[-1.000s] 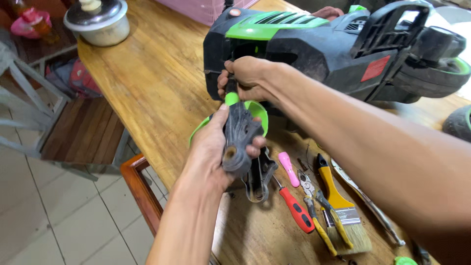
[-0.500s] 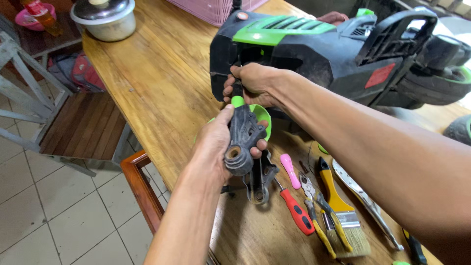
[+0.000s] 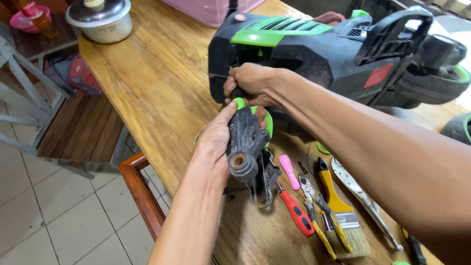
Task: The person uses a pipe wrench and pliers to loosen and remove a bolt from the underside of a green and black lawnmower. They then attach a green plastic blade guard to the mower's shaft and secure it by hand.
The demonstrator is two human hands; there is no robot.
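A dark grey handle part is gripped in the closed fingers of the left hand. Just beyond, the right hand is clenched at the green-and-black power tool on the table. Slippage could drop the part onto the screwdriver below.

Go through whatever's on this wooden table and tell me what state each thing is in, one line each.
Green and black power tool: lying on its side.
Dark grey handle part: held up, off the table.
Left hand: gripping the handle part.
Right hand: closed at the tool's end.
Metal-lidded white pot: lid on.
Yellow-handled paintbrush: lying flat.
Red-handled screwdriver: lying flat.
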